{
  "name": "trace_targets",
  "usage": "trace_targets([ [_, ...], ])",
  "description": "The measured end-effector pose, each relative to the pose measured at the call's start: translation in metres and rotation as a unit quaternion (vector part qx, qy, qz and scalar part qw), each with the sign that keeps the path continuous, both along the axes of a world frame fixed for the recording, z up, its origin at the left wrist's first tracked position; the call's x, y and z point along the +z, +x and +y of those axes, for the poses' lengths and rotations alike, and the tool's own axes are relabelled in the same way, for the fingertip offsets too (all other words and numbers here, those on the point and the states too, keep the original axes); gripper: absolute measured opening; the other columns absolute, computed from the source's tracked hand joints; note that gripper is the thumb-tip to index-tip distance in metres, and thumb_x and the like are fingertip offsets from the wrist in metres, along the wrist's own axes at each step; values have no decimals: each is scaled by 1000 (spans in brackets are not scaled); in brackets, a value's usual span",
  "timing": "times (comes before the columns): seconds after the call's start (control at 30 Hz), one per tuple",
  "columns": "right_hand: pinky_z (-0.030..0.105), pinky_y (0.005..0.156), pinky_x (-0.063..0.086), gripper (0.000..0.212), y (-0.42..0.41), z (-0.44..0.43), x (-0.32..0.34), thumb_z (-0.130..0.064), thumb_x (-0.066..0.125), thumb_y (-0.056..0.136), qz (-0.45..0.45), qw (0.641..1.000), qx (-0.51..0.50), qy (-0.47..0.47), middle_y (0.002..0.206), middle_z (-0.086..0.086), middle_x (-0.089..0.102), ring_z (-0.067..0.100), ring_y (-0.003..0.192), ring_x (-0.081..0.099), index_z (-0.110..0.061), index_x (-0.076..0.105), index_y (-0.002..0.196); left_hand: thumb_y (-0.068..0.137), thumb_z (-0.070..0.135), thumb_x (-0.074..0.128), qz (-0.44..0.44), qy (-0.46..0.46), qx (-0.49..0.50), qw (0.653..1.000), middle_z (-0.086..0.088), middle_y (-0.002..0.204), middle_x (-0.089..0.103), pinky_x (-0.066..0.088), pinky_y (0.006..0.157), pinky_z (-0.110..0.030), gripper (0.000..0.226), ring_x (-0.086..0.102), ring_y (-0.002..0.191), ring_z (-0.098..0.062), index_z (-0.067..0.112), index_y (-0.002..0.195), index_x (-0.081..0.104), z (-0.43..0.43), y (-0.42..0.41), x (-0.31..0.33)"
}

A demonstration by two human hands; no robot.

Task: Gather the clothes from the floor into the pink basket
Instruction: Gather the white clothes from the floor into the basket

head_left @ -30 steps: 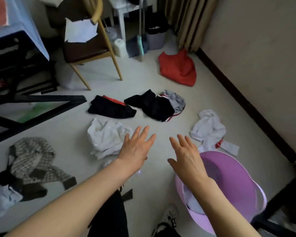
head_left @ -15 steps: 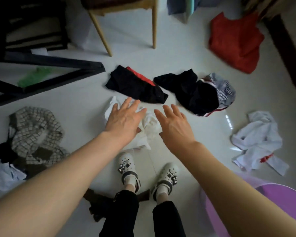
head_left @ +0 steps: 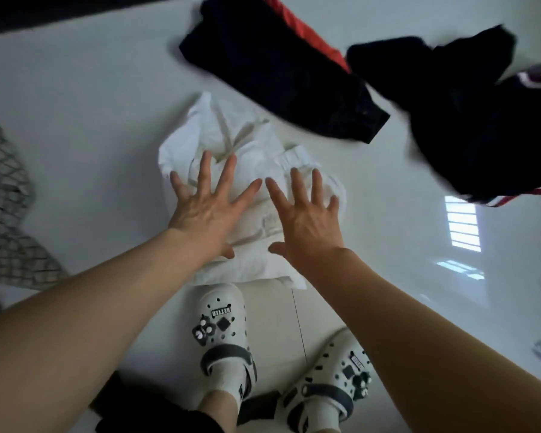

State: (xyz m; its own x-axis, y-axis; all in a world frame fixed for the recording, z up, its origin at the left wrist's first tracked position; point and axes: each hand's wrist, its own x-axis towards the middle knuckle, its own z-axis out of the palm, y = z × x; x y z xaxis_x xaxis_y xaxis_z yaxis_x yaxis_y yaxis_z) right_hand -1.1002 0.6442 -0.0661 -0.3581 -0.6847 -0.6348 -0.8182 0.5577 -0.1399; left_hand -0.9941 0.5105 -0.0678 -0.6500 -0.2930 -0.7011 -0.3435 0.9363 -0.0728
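Both hands (head_left: 208,207) (head_left: 306,220) now splayed open, lower over crumpled white garment (head_left: 241,135).

Both hands are spread flat, fingers splayed, over a crumpled white garment (head_left: 231,142) on the pale floor (head_left: 85,98). The left hand (head_left: 206,207) and right hand (head_left: 306,217) are side by side, index fingertips nearly touching. Beyond the fingertips lies a black garment with a red stripe (head_left: 278,73); beyond and right of the right hand, a second black garment (head_left: 481,120). Left of the left hand lies a checked garment (head_left: 3,195). Below the wrists stand two white clogs (head_left: 222,320).
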Motion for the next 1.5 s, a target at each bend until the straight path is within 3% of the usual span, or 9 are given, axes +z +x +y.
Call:
trace_targets([
  [0.23, 76, 104, 12, 131, 5, -17, -110, -49, 79, 68, 21, 999, 7, 27, 152, 12, -35, 50, 138, -23, -38, -27, 144, 58, 72, 70, 14, -29, 31, 999, -11, 147, -42, 16, 99, -78, 129, -27, 135, -52, 46, 140, -27, -11, 9, -106],
  [0.37, 66, 101, 31, 105, 5, -19, -136, -17, 67, 84, -19, 999, -21, 31, 154, 9, -32, 50, 140, -13, -43, -13, 147, 81, 50, 62, 29, -45, 39, 998, -6, 155, -19, 31, 95, -71, 94, 7, 135, -49, 53, 141, -10, -6, 9, -130],
  [0.47, 43, 88, 46, 73, 2, -22, -127, -7, 63, 83, -31, 999, -5, -29, 155, 14, 14, 45, 129, 37, -24, 30, 145, 90, 21, 53, 53, -9, 54, 997, -3, 152, 16, 39, 95, -58, 70, 31, 122, -39, 50, 144, 18, -7, 6, -120],
  [0.53, 36, 74, 44, 38, -2, -21, -112, -6, 53, 89, -45, 997, -22, -63, 133, 13, 48, 36, 107, 58, -14, 54, 125, 90, 18, 53, 52, 33, 54, 997, -5, 140, 34, 42, 93, -50, 56, 39, 116, -37, 42, 138, 39, -8, 3, -106],
  [0.63, 31, 60, 34, 23, 1, -10, -81, 1, 53, 86, -17, 994, -47, -93, 103, 13, 63, 32, 87, 65, -8, 65, 103, 87, 14, 57, 57, 43, 23, 997, -6, 128, 45, 47, 88, -43, 46, 47, 109, -34, 35, 128, 54, 2, -9, -70],
  [0.77, 23, 42, 31, 29, -6, 21, -26, 10, 78, 47, -2, 976, -134, -174, 62, 12, 58, 29, 43, 53, -8, 65, 64, 85, 5, 53, 91, 62, 26, 994, -6, 126, 49, 45, 82, -40, 53, 49, 105, -33, 33, 130, 55, 23, -22, -8],
  [1.1, 33, 49, 47, 17, -76, 104, 177, 4, 69, 66, 65, 946, -245, -201, 73, 7, 59, 30, 57, 56, -10, 67, 76, 84, 15, 65, 197, 93, -67, 974, -5, 132, 45, 46, 81, -42, 54, 45, 113, -34, 35, 132, 51, 78, -111, 188],
  [1.33, 34, 53, 40, 15, -120, 167, 301, 1, 60, 67, 199, 866, -352, -295, 74, 5, 55, 31, 62, 54, -12, 64, 74, 79, 4, 62, 309, 78, -188, 929, -10, 120, 52, 41, 64, -39, 47, 49, 103, -37, 27, 119, 61, 129, -197, 320],
  [1.5, 37, 56, 43, 17, -112, 259, 373, 0, 61, 69, 289, 776, -467, -310, 77, 5, 60, 30, 68, 54, -12, 67, 79, 72, 0, 63, 361, 106, -296, 878, -9, 107, 58, 32, 56, -32, 45, 53, 87, -36, 26, 108, 66, 217, -230, 394],
])
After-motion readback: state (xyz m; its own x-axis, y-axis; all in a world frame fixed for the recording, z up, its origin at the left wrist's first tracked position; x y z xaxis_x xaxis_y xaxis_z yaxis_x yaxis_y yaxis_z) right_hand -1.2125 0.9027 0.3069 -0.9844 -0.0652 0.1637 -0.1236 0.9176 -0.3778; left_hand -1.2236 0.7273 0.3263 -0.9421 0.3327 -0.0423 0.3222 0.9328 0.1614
